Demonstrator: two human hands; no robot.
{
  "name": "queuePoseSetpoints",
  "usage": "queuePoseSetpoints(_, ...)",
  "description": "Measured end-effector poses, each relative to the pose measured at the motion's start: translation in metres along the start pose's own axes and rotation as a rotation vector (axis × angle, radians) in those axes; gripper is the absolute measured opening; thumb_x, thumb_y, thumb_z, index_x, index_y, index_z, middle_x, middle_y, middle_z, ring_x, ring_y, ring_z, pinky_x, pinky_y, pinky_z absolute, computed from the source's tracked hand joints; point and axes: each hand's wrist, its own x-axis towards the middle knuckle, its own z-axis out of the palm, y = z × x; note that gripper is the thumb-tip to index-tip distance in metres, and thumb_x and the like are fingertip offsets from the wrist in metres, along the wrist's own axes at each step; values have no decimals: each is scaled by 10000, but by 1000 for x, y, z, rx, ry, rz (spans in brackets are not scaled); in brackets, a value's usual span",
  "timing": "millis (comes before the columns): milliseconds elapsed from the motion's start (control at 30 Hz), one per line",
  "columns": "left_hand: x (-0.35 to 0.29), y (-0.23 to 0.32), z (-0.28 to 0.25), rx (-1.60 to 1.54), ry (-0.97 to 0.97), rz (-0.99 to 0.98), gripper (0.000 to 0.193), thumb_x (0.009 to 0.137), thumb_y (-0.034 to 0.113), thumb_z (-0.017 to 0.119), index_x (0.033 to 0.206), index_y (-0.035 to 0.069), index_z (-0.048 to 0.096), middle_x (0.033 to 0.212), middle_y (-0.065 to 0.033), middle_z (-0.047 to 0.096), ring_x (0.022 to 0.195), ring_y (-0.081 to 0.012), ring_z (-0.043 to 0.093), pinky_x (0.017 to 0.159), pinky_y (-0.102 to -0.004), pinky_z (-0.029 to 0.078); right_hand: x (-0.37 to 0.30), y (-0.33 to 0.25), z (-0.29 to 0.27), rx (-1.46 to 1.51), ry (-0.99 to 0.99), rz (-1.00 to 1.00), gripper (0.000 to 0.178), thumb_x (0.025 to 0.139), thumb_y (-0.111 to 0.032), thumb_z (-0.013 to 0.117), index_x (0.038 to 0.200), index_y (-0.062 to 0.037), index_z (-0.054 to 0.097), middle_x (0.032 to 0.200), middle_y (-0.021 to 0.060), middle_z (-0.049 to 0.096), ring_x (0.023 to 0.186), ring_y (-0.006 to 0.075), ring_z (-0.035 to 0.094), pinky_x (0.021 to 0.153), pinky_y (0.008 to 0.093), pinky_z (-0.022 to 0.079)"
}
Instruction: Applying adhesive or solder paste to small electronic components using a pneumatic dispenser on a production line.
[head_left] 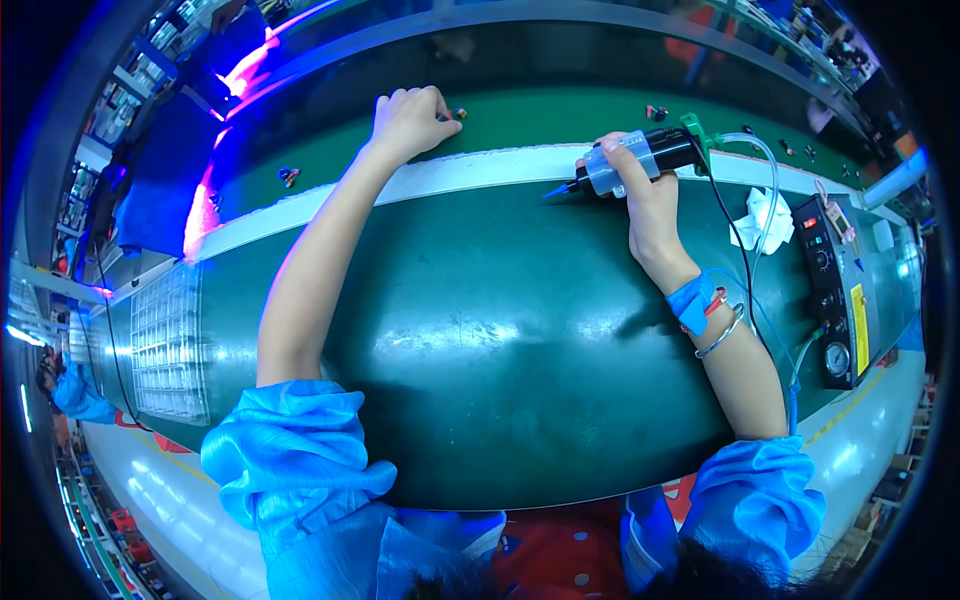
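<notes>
- Head view shows the left hand (410,122) stretched far forward over the white rail (480,166) onto the green belt (560,120) beyond it, fingers curled with their tips pinched at a small dark part (459,113) lying on the belt; whether the part is truly gripped cannot be told.
- Right hand (640,190) is clenched around a dispensing pen (640,158) with a black body and a grey sleeve, held nearly level above the rail, its thin blue tip (556,190) pointing toward the left hand and well apart from it.
- From the rear of the pen, beyond the right hand's knuckles, a green fitting (697,128) joins a clear hose (760,160) and a black cable that loop down past the right wrist.
- On the right wrist sit a blue strap (693,300) and a metal bracelet (722,335).
- Outward of the right hand lie a crumpled white cloth (762,218) and, farther out, a black control box (832,290) with knobs and a round gauge.
- Between the two forearms, nearer the body, the dark green worktop (500,330) spreads glossy.
- Outward of the left forearm a clear compartment tray (170,345) rests on the worktop.
- More small parts (288,176) lie on the belt, left of the left hand, and another (656,112) lies just past the right hand.
</notes>
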Motion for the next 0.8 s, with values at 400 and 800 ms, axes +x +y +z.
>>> queuePoseSetpoints(400, -32, -24, -48, -449, 249, 100, 210, 744, 84, 537, 942, 41, 591, 866, -77, 598, 756, -153, 544, 708, -273, 437, -3, 0, -3, 37, 41, 6, 275, 749, -260, 608, 914, -43, 570, 855, 53, 584, 783, 107, 528, 675, 227, 390)
queuePoseSetpoints(800, -18, -95, -29, -350, -385, -5, 198, 701, 183, 631, 847, 49, 636, 813, -94, 620, 770, -204, 572, 731, -319, 441, 3, 7, -5, 8, 35, -1, 269, 751, -254, 601, 913, -42, 568, 829, 64, 601, 779, 115, 546, 680, 220, 393)
